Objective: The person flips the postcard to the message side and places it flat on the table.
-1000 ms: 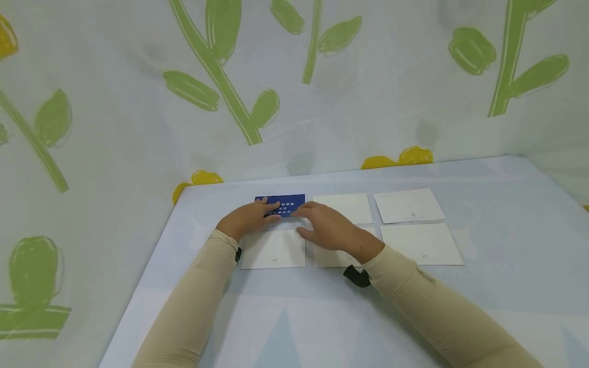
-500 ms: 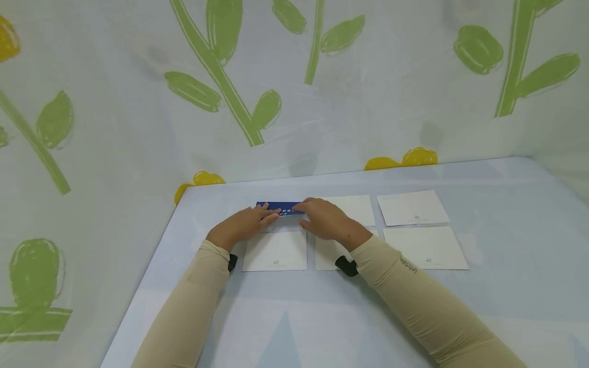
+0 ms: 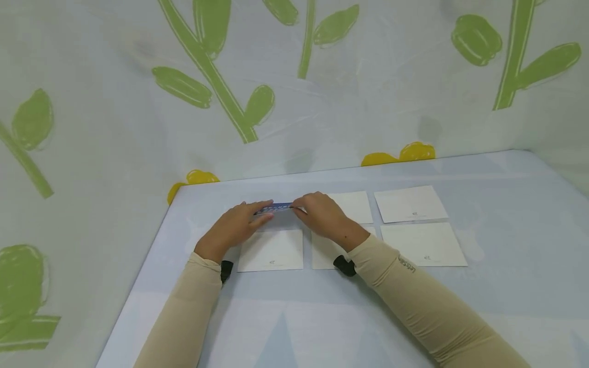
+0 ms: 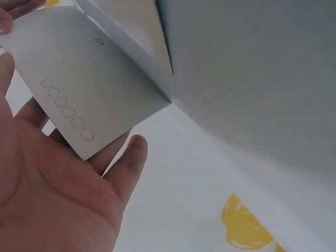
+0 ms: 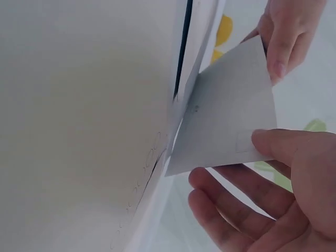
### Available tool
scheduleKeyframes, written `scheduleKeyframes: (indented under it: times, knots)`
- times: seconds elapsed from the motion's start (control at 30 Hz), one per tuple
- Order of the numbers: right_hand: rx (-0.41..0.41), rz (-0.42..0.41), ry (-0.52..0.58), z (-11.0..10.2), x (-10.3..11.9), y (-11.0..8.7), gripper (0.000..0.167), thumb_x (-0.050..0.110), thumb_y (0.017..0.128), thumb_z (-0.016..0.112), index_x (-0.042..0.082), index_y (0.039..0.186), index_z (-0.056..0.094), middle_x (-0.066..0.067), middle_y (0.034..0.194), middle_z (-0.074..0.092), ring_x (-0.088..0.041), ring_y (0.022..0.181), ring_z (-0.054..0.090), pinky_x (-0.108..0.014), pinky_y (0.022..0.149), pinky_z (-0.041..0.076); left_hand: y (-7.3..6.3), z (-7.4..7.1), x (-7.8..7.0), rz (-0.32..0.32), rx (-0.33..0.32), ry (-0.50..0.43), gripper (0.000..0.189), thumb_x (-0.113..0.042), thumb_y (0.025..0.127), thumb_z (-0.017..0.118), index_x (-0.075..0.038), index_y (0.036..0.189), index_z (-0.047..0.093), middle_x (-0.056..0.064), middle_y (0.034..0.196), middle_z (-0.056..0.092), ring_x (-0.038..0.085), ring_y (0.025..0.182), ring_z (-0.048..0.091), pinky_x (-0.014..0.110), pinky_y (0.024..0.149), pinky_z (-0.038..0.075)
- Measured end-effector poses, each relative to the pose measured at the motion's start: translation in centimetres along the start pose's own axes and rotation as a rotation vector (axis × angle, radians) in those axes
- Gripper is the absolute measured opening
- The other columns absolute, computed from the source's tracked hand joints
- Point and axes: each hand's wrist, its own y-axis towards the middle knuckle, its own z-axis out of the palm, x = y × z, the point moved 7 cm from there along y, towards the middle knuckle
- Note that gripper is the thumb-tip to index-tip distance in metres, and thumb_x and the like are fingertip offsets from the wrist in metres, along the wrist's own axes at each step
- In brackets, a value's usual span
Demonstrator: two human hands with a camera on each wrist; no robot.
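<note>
Both hands hold one postcard [image 3: 278, 207] by its two ends, raised and tilted over the back left of the table. Its blue face with white lettering appears as a thin strip in the head view. The wrist views show its pale back, with a row of printed circles on the postcard [image 4: 86, 79] in the left one. My left hand [image 3: 231, 228] grips the left end between thumb and fingers. At the other end, my right hand [image 3: 323, 216] pinches a corner, its thumb lying on the pale side of the postcard [image 5: 228, 105] in the right wrist view.
Several white cards lie pale side up in two rows: a near left card [image 3: 271, 251], a back middle card [image 3: 353, 205], a back right card [image 3: 410, 203] and a near right card [image 3: 423, 245] among them. A leaf-patterned cloth wall [image 3: 322, 112] rises behind the table [image 3: 285, 296].
The postcard, flatter with its blue face showing a second ago, is now lifted and tipped until that face is a narrow strip. My right hand has closed on its right end; the left grips it too.
</note>
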Motion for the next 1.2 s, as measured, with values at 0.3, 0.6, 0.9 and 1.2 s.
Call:
scheduleKeyframes:
  times: [0.3, 0.6, 0.9, 1.2]
  knots:
    - [-0.067, -0.011, 0.04, -0.3, 0.1, -0.1, 0.023, 0.013, 0.099, 0.063, 0.007, 0.118, 0.074, -0.005, 0.115, 0.075, -0.021, 0.109, 0.071, -0.037, 0.094, 0.057, -0.6, -2.1, 0.5, 0.015, -0.212, -0.011, 0.045, -0.023, 0.096, 0.068, -0.013, 0.139, 0.059, 0.012, 0.135, 0.064, 0.033, 0.127, 0.059, 0.051, 0.106, 0.047]
    - [-0.109, -0.022, 0.082, -0.8, 0.3, 0.0, 0.024, 0.008, 0.099, 0.06, 0.004, 0.12, 0.071, -0.009, 0.115, 0.075, -0.02, 0.103, 0.071, -0.035, 0.089, 0.058, -0.6, -2.8, 1.7, -0.066, -0.275, -0.142, 0.03, -0.009, 0.099, 0.06, -0.012, 0.128, 0.064, 0.014, 0.119, 0.072, 0.034, 0.112, 0.066, 0.048, 0.094, 0.053]
    - [-0.146, 0.01, 0.138, -1.1, -0.1, 0.0, 0.03, 0.005, 0.1, 0.056, 0.009, 0.127, 0.068, -0.009, 0.114, 0.073, -0.019, 0.091, 0.066, -0.031, 0.079, 0.057, -0.8, -3.7, 2.1, -0.082, -0.393, -0.231, 0.024, -0.01, 0.099, 0.06, -0.011, 0.122, 0.064, 0.015, 0.099, 0.072, 0.034, 0.102, 0.069, 0.046, 0.081, 0.057]
    - [-0.178, -0.015, 0.215, -1.4, -0.6, 0.2, 0.031, 0.004, 0.098, 0.057, 0.001, 0.128, 0.063, -0.012, 0.102, 0.073, -0.021, 0.092, 0.07, -0.031, 0.08, 0.059, -0.8, -4.4, 2.2, -0.091, -0.478, -0.286, 0.026, -0.012, 0.098, 0.063, -0.009, 0.124, 0.061, 0.014, 0.098, 0.069, 0.03, 0.099, 0.068, 0.044, 0.086, 0.058]
